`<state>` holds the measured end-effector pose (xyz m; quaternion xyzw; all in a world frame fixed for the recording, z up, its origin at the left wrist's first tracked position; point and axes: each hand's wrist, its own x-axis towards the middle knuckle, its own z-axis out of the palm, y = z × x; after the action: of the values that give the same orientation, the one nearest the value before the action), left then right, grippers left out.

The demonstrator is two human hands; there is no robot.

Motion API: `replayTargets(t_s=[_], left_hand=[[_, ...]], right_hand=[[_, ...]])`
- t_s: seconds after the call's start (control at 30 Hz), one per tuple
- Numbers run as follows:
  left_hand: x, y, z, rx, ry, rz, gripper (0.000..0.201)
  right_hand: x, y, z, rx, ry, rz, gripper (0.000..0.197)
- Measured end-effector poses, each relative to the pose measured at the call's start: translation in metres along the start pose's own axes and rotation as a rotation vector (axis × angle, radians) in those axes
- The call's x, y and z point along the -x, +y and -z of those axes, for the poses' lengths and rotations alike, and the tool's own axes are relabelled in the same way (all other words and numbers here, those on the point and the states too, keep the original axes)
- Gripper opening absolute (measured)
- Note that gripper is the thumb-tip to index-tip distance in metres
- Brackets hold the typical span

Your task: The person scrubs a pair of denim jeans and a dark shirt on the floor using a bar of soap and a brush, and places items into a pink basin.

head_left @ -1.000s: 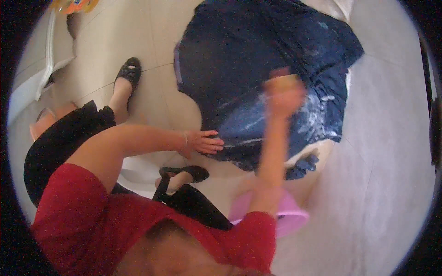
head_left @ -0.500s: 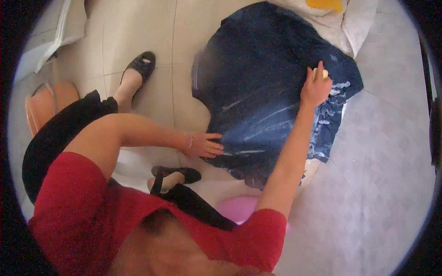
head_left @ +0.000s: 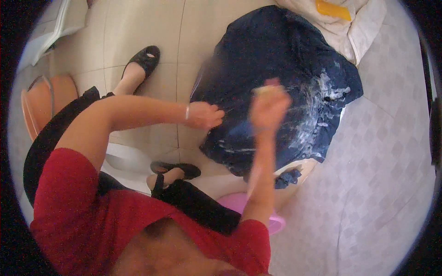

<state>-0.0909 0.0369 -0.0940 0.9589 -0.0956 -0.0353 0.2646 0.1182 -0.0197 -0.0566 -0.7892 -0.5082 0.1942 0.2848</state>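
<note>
A dark navy garment (head_left: 258, 50) lies spread out, with white suds smeared over its right side. At its left edge, my left hand (head_left: 205, 115) is closed, fingers curled on the cloth. My right hand (head_left: 270, 108), blurred by motion, is above the middle of the garment. It is closed around a small yellowish block (head_left: 263, 90) with a reddish bit at its far side; blur hides its exact kind. The garment lies over a pale support, whose edge (head_left: 308, 166) shows at the lower right.
A white towel (head_left: 363, 41) with a yellow block (head_left: 334, 10) on it lies at the far right. A pink basin (head_left: 276, 224) sits close to my right arm. An orange bucket (head_left: 62, 94) stands at the left. My feet in black shoes (head_left: 149, 64) rest on the tiled floor.
My right hand has moved left and nearer from the sudsy right side with the block. My left hand has shifted slightly away from me, its fingers curling in. More suds show at right.
</note>
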Motion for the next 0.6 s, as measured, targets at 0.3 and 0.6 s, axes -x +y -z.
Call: replayTargets(t_s=[0.3,0.6], left_hand=[[0.013,-0.002,-0.017,0.172,-0.134,-0.043,0.014],[0.019,0.009,-0.012,0.09,-0.16,-0.072,0.017]], right_hand=[[-0.16,0.104,0.002,0.725,0.308,-0.057,0.034],[-0.133,0.051,0.005,0.77,0.356,0.141,0.024]])
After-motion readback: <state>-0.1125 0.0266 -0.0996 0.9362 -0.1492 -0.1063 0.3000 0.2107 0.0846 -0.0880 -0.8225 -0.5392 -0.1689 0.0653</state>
